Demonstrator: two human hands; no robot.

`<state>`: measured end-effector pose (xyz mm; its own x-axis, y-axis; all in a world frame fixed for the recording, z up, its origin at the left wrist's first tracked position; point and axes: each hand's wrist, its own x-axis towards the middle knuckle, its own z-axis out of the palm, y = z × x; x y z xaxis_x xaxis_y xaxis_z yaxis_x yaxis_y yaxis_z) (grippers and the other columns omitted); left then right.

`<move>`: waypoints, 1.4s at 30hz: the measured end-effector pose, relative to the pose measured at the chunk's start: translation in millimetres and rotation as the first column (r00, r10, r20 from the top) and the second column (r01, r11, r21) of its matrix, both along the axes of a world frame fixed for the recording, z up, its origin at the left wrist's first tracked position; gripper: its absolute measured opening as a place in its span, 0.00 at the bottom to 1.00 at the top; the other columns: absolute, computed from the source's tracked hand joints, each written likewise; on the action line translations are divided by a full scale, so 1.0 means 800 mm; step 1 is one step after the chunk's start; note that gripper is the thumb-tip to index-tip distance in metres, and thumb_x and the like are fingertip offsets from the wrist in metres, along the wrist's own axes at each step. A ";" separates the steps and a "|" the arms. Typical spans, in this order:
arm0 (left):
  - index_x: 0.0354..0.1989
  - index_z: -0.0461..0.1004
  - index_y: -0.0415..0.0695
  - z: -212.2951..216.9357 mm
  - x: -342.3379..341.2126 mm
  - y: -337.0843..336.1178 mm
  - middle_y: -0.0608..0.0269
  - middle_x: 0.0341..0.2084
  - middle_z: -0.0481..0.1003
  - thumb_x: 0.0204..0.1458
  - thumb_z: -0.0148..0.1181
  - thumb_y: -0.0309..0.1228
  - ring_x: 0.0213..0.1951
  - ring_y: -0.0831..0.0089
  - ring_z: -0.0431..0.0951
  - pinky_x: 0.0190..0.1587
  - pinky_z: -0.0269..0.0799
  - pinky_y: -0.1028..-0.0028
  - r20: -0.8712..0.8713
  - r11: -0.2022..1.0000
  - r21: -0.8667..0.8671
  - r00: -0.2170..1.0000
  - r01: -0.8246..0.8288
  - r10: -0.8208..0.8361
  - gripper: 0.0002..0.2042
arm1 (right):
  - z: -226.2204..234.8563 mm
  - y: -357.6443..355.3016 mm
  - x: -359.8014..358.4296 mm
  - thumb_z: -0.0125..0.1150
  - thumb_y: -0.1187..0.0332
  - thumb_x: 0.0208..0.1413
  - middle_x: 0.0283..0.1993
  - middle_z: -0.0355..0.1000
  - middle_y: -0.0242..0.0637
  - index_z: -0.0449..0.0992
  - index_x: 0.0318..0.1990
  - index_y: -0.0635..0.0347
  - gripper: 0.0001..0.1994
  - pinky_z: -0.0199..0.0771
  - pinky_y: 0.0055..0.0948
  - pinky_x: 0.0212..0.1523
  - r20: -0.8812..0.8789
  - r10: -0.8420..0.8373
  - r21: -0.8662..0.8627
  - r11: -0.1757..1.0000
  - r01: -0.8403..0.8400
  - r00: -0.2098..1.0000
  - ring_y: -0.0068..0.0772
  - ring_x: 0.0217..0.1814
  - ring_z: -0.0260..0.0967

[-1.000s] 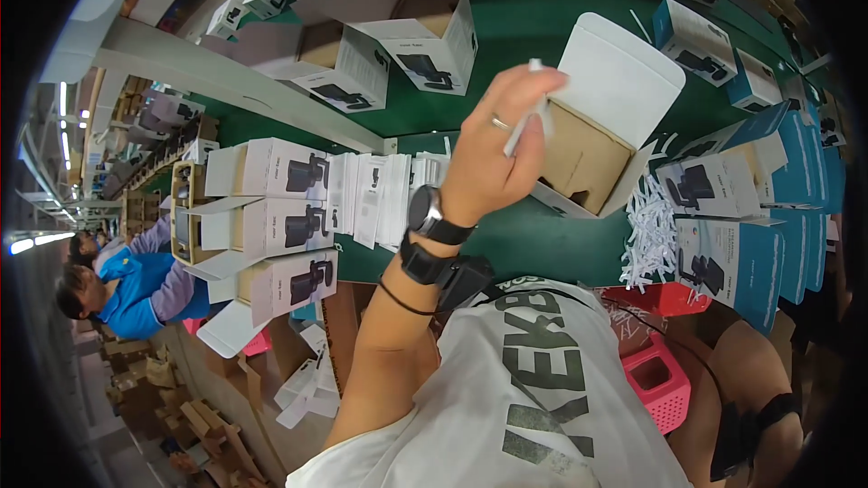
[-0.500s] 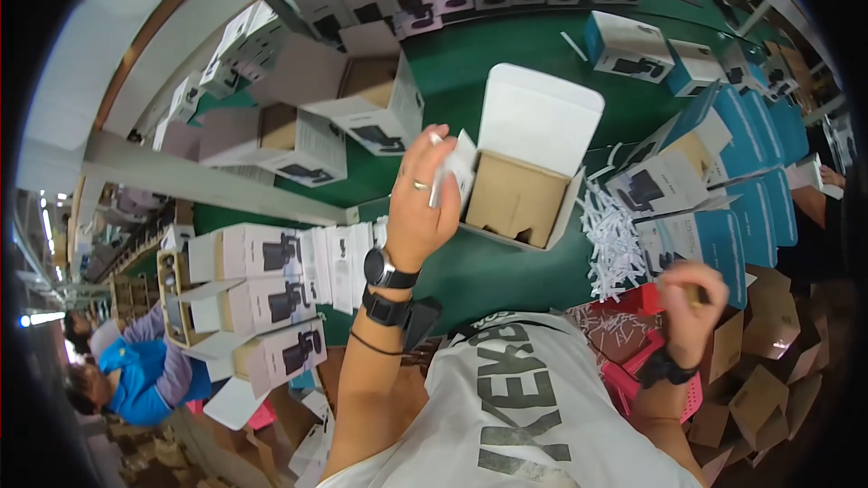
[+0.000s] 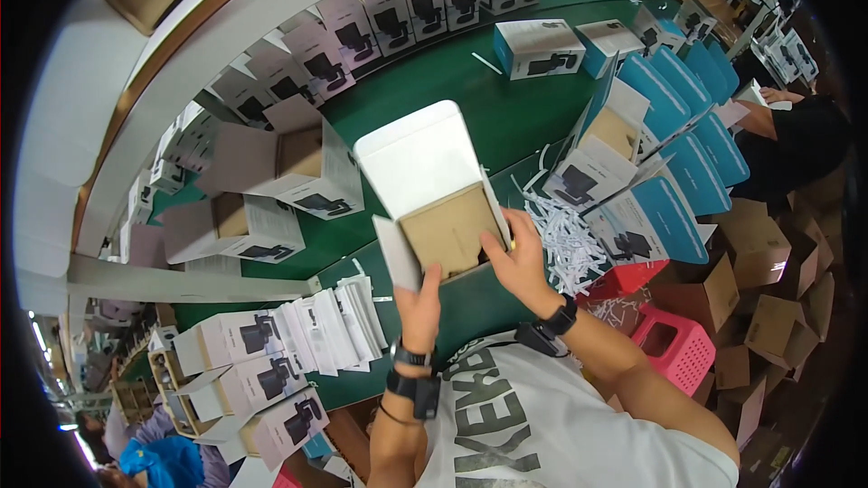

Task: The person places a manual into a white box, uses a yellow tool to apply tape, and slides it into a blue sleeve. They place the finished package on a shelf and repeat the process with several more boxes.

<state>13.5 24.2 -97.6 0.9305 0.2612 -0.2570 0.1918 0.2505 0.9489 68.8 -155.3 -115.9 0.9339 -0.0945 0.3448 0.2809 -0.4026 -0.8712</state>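
Observation:
A white carton with its lid raised stands before me on the green bench, turned slightly. Brown cardboard insert fills its inside. My left hand grips the carton's near left corner, thumb up against the front; its other fingers are mostly hidden behind the side flap. On the right side, my right hand clasps the wall, with the thumb over the insert and the fingers outside. A small yellow spot shows by the right fingers, too small to make out.
White paper shreds lie right of the carton, beside open blue-and-white boxes. Folded white papers and open boxes are at left. A pink plastic stool and brown cartons stand lower right. Another person's arm shows far right.
My left hand held a folded white paper by the carton; now it grips the carton, and the paper is out of sight. My right hand has come in from the far right onto the carton.

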 end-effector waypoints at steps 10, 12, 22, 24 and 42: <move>0.73 0.56 0.33 -0.054 -0.028 -0.010 0.46 0.69 0.63 0.59 0.66 0.28 0.68 0.57 0.66 0.68 0.63 0.60 0.123 0.977 0.209 0.992 -0.034 0.008 0.35 | 0.004 -0.030 -0.020 0.72 0.71 0.54 0.48 0.73 0.39 0.74 0.60 0.64 0.25 0.75 0.29 0.48 -0.167 0.088 0.002 0.996 -0.089 0.982 0.30 0.47 0.73; 0.73 0.55 0.33 -0.035 -0.018 -0.001 0.44 0.70 0.62 0.58 0.68 0.29 0.70 0.54 0.64 0.69 0.62 0.59 0.156 0.976 0.217 0.986 0.022 -0.056 0.37 | 0.020 -0.051 -0.008 0.72 0.71 0.54 0.48 0.73 0.38 0.74 0.60 0.63 0.25 0.75 0.29 0.47 -0.120 0.135 -0.029 0.990 -0.139 0.984 0.28 0.46 0.73; 0.75 0.56 0.38 0.062 0.008 -0.038 0.40 0.74 0.56 0.41 0.79 0.47 0.75 0.42 0.55 0.74 0.51 0.46 0.028 0.166 0.984 0.847 0.072 -0.531 0.54 | 0.003 -0.051 0.011 0.70 0.65 0.59 0.54 0.74 0.46 0.75 0.61 0.61 0.23 0.76 0.33 0.48 -0.277 0.237 0.028 0.971 -0.239 0.931 0.39 0.46 0.76; 0.75 0.56 0.40 0.057 0.008 -0.043 0.42 0.74 0.56 0.41 0.78 0.48 0.75 0.44 0.54 0.75 0.50 0.45 -0.002 0.151 0.984 0.855 0.095 -0.519 0.54 | 0.002 -0.050 0.007 0.69 0.63 0.60 0.57 0.74 0.48 0.76 0.60 0.60 0.22 0.77 0.35 0.47 -0.154 0.185 -0.156 0.966 -0.208 0.971 0.44 0.45 0.78; 0.73 0.62 0.41 0.031 -0.003 -0.047 0.51 0.74 0.59 0.42 0.76 0.41 0.75 0.52 0.57 0.75 0.49 0.47 -0.069 -0.046 0.998 0.828 0.052 -0.557 0.47 | 0.068 -0.062 0.045 0.70 0.70 0.55 0.36 0.81 0.39 0.82 0.38 0.58 0.05 0.78 0.36 0.34 0.052 0.106 -0.472 0.879 -0.069 0.993 0.44 0.35 0.80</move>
<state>11.1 -13.0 -72.5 0.9274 -0.3169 0.1986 -0.3581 -0.9055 0.2277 104.8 -205.0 -61.3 0.9008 0.1760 0.3969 0.3902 -0.7292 -0.5622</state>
